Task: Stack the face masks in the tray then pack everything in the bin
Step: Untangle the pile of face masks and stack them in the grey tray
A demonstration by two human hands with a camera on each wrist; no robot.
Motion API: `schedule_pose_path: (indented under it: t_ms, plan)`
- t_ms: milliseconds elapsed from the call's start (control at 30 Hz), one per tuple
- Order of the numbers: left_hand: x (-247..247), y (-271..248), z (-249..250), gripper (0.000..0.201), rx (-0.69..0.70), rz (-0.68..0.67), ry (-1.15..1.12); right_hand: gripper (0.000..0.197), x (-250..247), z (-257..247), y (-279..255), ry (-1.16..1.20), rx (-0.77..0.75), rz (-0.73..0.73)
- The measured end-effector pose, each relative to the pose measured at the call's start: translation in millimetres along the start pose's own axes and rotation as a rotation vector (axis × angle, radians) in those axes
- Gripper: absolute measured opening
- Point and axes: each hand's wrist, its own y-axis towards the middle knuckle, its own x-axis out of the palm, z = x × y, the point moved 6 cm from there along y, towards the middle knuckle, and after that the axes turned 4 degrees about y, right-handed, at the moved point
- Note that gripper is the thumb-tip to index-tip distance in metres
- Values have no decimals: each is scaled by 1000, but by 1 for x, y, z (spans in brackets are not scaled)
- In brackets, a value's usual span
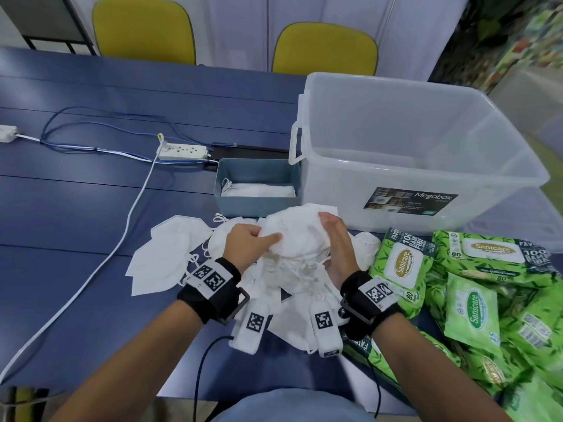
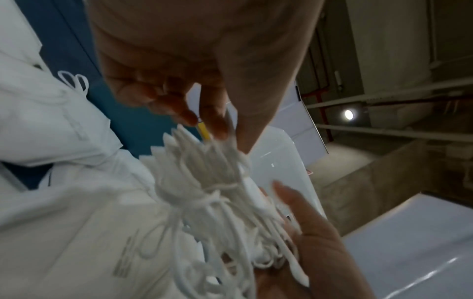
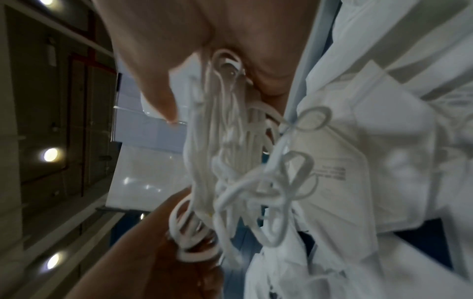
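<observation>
Nearest the lens, at the bottom of the head view, two bare forearms with black wrist straps reach up to centre frame, where the left hand (image 1: 249,242) and the right hand (image 1: 336,245) clasp a bundle of white face masks (image 1: 297,236) between them — each grip is closed around the bundle, left fingers curled over its left edge and the right palm and fingers cupped round its right side. In the left wrist view the bundle's ear loops (image 2: 220,202) hang in a tangle between the two palms. Largest on the blue worktop (image 1: 91,208) is the clear plastic bin (image 1: 426,141), upper right of the frame, labelled Megabox, with nothing visible inside it. Lower right lies a heap of green wipe packs (image 1: 487,293), just beside the right wrist. Below and to the left of the hands spreads a loose pile of masks (image 1: 164,254), flat on the worktop. The grey-blue tray (image 1: 259,205) stands centre frame, touching the bin's left wall, just above the held bundle — a few masks already lie stacked in it. Left of the tray a white power strip (image 1: 182,151) rests with its cable trailing toward the lower left corner.
</observation>
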Motion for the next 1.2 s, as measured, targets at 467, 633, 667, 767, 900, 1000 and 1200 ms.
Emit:
schedule_pose_path:
  t_ms: [467,633,667,767,900,1000,1200]
  plan:
    - [9,-9,16,111,639,-130,651,89,58,-12,-16,-1344,-272,-497]
    - [9,-5,-2,85,521,-105,710,59,81,0,-20,-1312,-367,-589]
    - [5,-2,-10,72,473,-115,653,58,79,1,-17,-1217,-358,-559]
    - [-8,6,-36,38,347,-151,514,77,60,-4,-9,-951,-338,-429]
    - [-20,14,-62,55,232,-131,437,119,24,8,2,-867,-214,-396]
    - [-17,16,-72,78,182,-99,452,128,19,38,5,-1078,-140,-480]
    - [-1,8,-69,101,402,2,782,80,58,70,4,-1059,-224,-392]
